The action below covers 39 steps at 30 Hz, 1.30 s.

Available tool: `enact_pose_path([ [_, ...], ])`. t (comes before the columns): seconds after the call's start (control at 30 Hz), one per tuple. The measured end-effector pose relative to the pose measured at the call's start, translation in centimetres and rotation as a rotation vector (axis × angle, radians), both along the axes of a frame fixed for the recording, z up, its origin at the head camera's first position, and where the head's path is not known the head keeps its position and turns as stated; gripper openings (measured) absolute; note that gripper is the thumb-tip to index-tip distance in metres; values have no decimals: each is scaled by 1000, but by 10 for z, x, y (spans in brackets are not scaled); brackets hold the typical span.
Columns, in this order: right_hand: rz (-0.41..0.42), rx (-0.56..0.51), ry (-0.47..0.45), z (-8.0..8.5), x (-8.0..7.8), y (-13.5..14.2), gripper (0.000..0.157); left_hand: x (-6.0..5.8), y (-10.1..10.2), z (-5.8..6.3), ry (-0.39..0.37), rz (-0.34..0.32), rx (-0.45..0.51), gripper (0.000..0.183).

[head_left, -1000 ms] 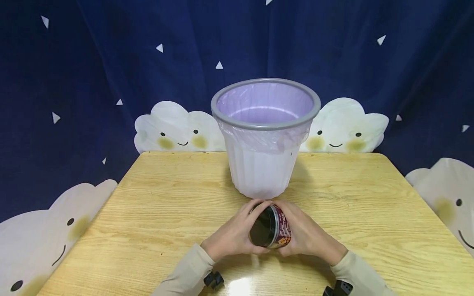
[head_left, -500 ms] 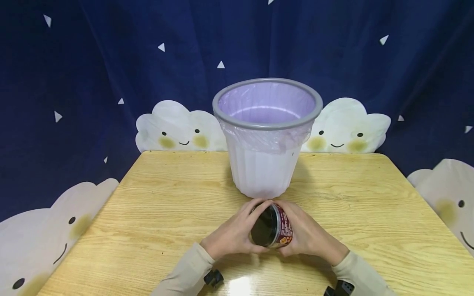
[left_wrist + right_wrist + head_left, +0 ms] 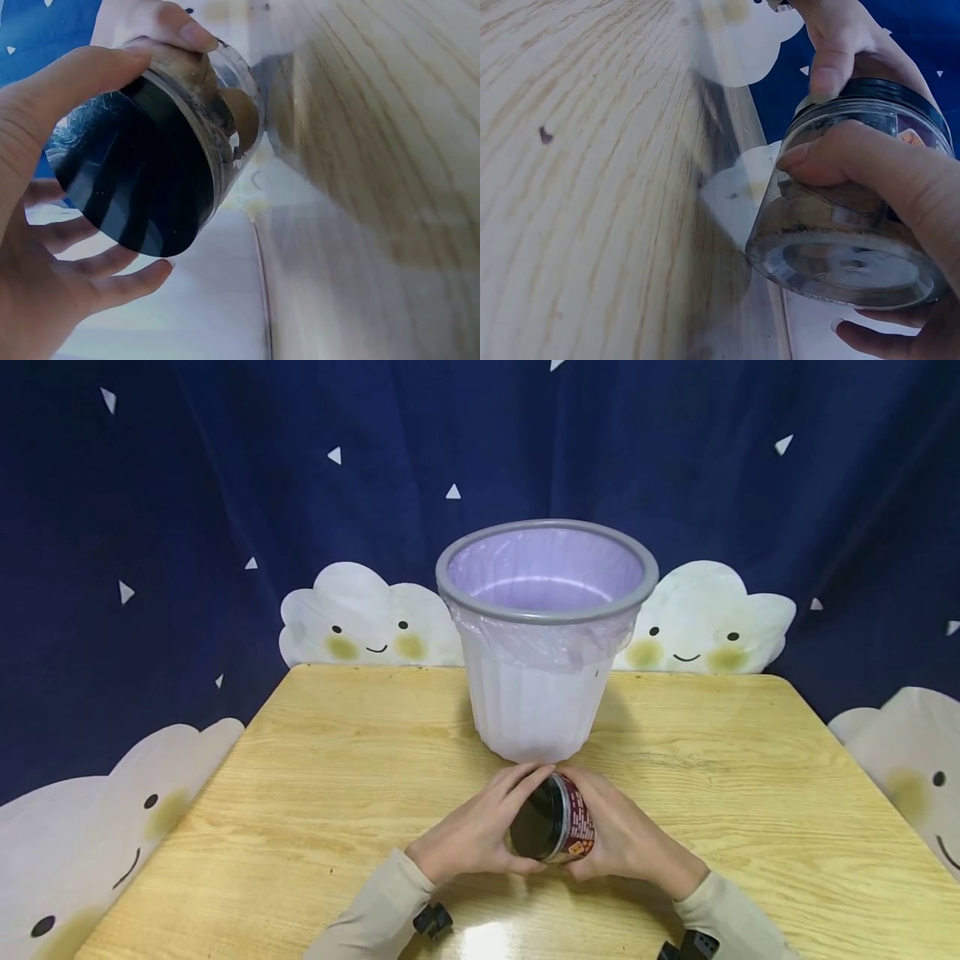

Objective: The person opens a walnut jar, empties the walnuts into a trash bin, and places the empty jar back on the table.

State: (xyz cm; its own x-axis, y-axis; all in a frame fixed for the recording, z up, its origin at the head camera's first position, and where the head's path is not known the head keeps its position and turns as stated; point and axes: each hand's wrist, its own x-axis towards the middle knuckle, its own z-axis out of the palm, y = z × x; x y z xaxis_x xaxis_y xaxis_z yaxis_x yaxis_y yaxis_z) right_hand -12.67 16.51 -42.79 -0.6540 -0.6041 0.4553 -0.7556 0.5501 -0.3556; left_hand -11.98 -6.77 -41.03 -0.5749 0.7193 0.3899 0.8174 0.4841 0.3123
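Observation:
A clear jar with a black lid and a dark red printed label (image 3: 576, 822) is between both hands, just in front of the bin, tilted with its lid toward the left. The left hand (image 3: 483, 831) holds the lid end, its thumb across the rim and its fingers round the far side. Around the jar's body, the right hand (image 3: 622, 835) grips with its thumb in front. Through the clear wall of the jar (image 3: 847, 259) brown contents show in the right wrist view. The black lid (image 3: 139, 176) covers the mouth in the left wrist view.
A white bin (image 3: 534, 702) with a grey rim and a purple-tinted plastic liner stands upright at mid-table. The wooden table (image 3: 352, 760) ends at a dark blue curtain (image 3: 390, 435) with white cloud cut-outs (image 3: 367, 618).
The head view has shifted slightly, so the bin and curtain appear a little further right. Both hands keep their hold on the jar, with hardly any visible movement.

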Motion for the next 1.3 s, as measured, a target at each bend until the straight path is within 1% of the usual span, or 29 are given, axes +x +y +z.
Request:
enact_pose_path([
  [0.13, 6, -7, -2, -1, 0, 0, 113, 0, 0, -1, 5, -22, -10, 113],
  [0.27, 14, -10, 13, -2, 0, -1, 113, 0, -1, -1, -25, -14, -3, 112],
  [0.4, 14, -8, 30, -3, -1, -2, 112, -1, -1, -1, -39, -15, 14, 113],
  [0.57, 10, -4, 16, -3, -1, -2, 112, -1, -3, -2, -61, -26, 18, 117],
  [0.73, -2, 9, -4, 0, -1, -1, 113, -1, -1, -2, -68, -17, 9, 114],
  [0.93, -10, 11, -31, 1, -1, 0, 111, 0, 0, 0, -148, 5, -14, 117],
  [1.0, -5, 7, -30, 1, -1, 1, 112, -1, 0, -1, -140, -4, -6, 120],
  [1.1, -5, 10, -24, 1, -2, 0, 116, -2, 0, -1, -88, -32, 13, 120],
  [1.17, -4, 9, -24, 0, -2, 1, 117, -2, 0, -1, -67, -44, 23, 118],
  [1.23, -1, 7, -22, 0, -2, 1, 116, -2, 0, -1, -72, -41, 29, 116],
  [1.3, 6, 1, -18, 0, -2, 1, 114, -2, 0, 0, -92, -26, 25, 116],
])
